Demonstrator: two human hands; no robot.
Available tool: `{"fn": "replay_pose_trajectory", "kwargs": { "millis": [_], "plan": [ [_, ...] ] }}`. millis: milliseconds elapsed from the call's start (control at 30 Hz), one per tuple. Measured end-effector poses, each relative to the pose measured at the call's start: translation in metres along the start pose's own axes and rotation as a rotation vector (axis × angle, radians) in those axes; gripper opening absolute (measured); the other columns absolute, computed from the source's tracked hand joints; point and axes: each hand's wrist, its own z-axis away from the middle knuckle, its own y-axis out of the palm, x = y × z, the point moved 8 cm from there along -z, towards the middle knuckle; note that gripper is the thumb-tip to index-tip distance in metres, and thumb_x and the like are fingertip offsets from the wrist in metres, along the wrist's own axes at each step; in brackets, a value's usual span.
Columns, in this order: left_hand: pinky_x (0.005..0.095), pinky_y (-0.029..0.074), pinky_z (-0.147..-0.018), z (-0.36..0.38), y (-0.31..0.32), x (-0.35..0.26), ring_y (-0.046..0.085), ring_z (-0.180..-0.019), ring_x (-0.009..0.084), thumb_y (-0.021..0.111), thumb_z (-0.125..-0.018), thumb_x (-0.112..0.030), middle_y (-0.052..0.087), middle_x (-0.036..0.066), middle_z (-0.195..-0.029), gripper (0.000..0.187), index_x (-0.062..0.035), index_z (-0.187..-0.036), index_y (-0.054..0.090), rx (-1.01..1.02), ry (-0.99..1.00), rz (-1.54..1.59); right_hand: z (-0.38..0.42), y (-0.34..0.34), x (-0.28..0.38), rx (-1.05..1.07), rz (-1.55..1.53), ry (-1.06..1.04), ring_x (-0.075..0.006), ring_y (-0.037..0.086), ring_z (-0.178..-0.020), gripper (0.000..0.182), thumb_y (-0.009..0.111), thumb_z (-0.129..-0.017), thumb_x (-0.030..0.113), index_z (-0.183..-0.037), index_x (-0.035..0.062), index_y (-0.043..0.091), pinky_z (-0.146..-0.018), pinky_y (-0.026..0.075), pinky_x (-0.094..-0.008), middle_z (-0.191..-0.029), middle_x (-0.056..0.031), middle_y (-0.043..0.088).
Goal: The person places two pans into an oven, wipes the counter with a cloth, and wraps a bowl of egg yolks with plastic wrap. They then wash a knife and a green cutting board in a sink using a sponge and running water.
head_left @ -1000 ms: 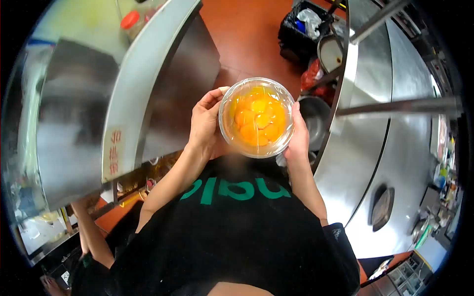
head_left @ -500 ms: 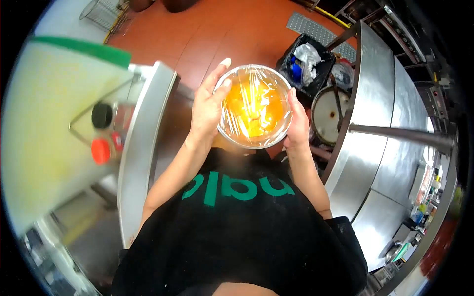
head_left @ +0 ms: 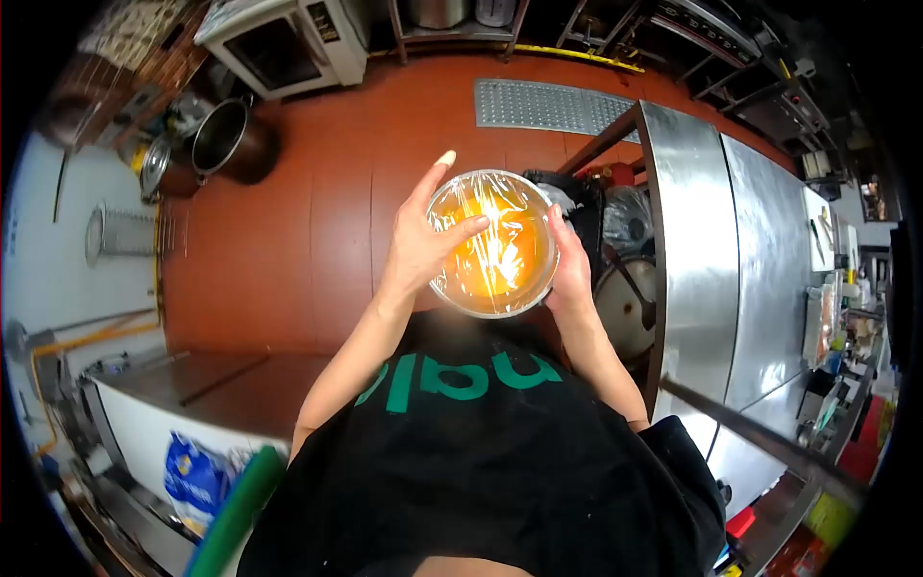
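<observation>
I hold a clear bowl [head_left: 492, 245] of orange egg yolks in front of my chest, its top covered with shiny plastic wrap. My left hand [head_left: 423, 240] grips the bowl's left side, with fingers lying across the wrap and one finger pointing up. My right hand [head_left: 569, 264] grips the right rim. Glare on the wrap hides the separate yolks.
A long steel counter [head_left: 711, 260] runs along the right, with small items at its far end. Beside it stand a black bin [head_left: 586, 207] and a round pot [head_left: 630, 308]. Red tile floor [head_left: 317, 221] lies ahead, with large pots [head_left: 226, 139] and an oven [head_left: 288, 38] at the back left.
My view has swung away from the steel table on the left toward the open red floor. The bowl stays between both hands, and my left fingers have slid further across the wrap.
</observation>
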Motion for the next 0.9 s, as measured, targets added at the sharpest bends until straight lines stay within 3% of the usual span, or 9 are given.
{"fn": "replay_pose_trajectory", "kwargs": {
  "millis": [33,100,300,367,467,600,700,767,900],
  "plan": [
    [0.0236,0.044,-0.079,-0.03,0.0,-0.015,0.057,-0.088,0.0129,0.061,-0.078,-0.006,0.058,0.011,-0.106,0.044,0.0009,-0.118,0.047,-0.056,0.241,-0.304,-0.025,0.002,0.003,0.011,-0.023,-0.021,-0.0141,0.057,-0.091,0.039,0.036,-0.092,0.032,-0.109,-0.0006,0.05,-0.079,0.045,-0.0273,-0.101,-0.0079,0.058],
    [0.0225,0.045,-0.077,-0.096,0.007,0.006,0.058,-0.087,0.0128,0.058,-0.081,-0.01,0.058,0.009,-0.106,0.039,0.0023,-0.117,0.048,0.009,0.172,-0.08,-0.07,0.02,0.023,0.031,0.038,-0.001,-0.0138,0.056,-0.091,0.039,0.036,-0.092,0.032,-0.109,-0.0006,0.051,-0.079,0.045,-0.0271,-0.101,-0.008,0.059],
    [0.0261,0.047,-0.078,-0.233,0.037,0.034,0.059,-0.087,0.0149,0.045,-0.089,-0.035,0.06,0.011,-0.096,0.046,0.0044,-0.111,0.05,0.043,-0.474,0.515,-0.198,0.056,0.091,0.097,-0.058,-0.064,-0.0135,0.057,-0.09,0.039,0.037,-0.092,0.031,-0.108,-0.001,0.051,-0.079,0.045,-0.0263,-0.1,-0.0084,0.059],
    [0.0305,0.047,-0.081,-0.263,0.066,0.041,0.058,-0.091,0.0187,0.038,-0.087,-0.049,0.058,0.011,-0.104,0.054,-0.0006,-0.107,0.053,0.198,-0.743,0.806,-0.23,0.07,0.117,0.075,-0.087,-0.087,-0.0135,0.057,-0.09,0.039,0.037,-0.092,0.032,-0.108,-0.0009,0.051,-0.08,0.045,-0.0264,-0.101,-0.0082,0.058],
    [0.0305,0.045,-0.083,-0.324,0.09,0.035,0.055,-0.095,0.0166,0.04,-0.085,-0.051,0.057,0.006,-0.106,0.053,-0.0048,-0.107,0.053,0.088,-0.574,0.827,-0.265,0.096,0.166,0.005,-0.09,-0.184,-0.013,0.055,-0.092,0.04,0.037,-0.092,0.033,-0.11,-0.0008,0.05,-0.082,0.043,-0.0268,-0.103,-0.0076,0.057],
    [0.0316,0.045,-0.084,-0.403,0.141,0.04,0.053,-0.099,0.0173,0.041,-0.087,-0.047,0.055,0.006,-0.109,0.049,-0.0055,-0.11,0.051,0.154,-0.708,0.869,-0.302,0.112,0.241,-0.16,-0.108,-0.349,-0.0124,0.052,-0.095,0.042,0.037,-0.091,0.033,-0.113,-0.0016,0.047,-0.084,0.04,-0.0248,-0.106,-0.0071,0.055],
    [0.0339,0.044,-0.086,-0.45,0.187,0.059,0.051,-0.103,0.0203,0.038,-0.088,-0.041,0.051,0.008,-0.115,0.046,-0.0064,-0.117,0.045,0.28,-0.735,0.911,-0.346,0.086,0.256,-0.383,0.009,-0.414,-0.0107,0.049,-0.097,0.039,0.036,-0.092,0.03,-0.111,-0.0017,0.049,-0.085,0.038,-0.0232,-0.106,-0.0058,0.054],
    [0.0351,0.044,-0.087,-0.483,0.219,0.048,0.05,-0.104,0.0218,0.037,-0.088,-0.039,0.049,0.008,-0.118,0.045,-0.0069,-0.12,0.041,0.376,-0.755,0.924,-0.346,0.097,0.319,-0.458,-0.13,-0.645,-0.0089,0.048,-0.094,0.036,0.035,-0.093,0.028,-0.11,-0.0012,0.049,-0.083,0.038,-0.0225,-0.103,-0.0041,0.054],
    [0.0377,0.044,-0.088,-0.54,0.301,0.032,0.049,-0.106,0.0236,0.038,-0.088,-0.039,0.048,0.009,-0.118,0.045,-0.0086,-0.121,0.041,0.742,-0.695,0.794,-0.382,0.031,0.33,-0.828,0.185,-0.719,-0.0082,0.047,-0.086,0.035,0.036,-0.093,0.026,-0.104,-0.003,0.052,-0.078,0.038,-0.0215,-0.094,-0.0032,0.055]
  ]
}}
